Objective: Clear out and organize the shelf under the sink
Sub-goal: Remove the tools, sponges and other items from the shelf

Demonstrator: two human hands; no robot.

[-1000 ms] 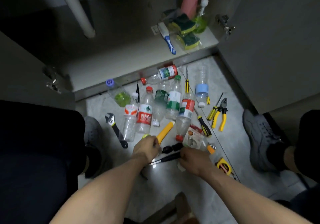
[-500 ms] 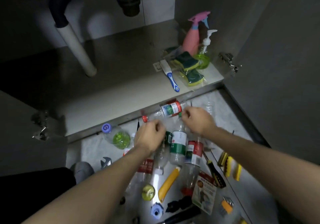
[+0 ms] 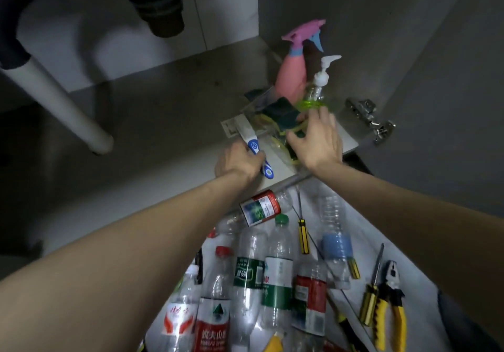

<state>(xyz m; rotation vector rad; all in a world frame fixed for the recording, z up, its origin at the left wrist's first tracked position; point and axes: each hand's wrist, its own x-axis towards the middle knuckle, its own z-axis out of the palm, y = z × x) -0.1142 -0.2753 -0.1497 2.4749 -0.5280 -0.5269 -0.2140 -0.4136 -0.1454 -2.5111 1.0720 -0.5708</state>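
Under the sink, on the shelf, the brush is gripped by the left hand, handle pointing near-right; the sponges are touched by the spread right hand.

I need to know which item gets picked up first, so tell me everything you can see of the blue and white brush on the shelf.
The brush has a white head end and a blue and white handle that looks like plastic. It lies flat near the front edge of the shelf, head pointing back, handle toward the floor. The left hand grips its handle. Its head lies beside the packaged sponges; bristles are not visible.
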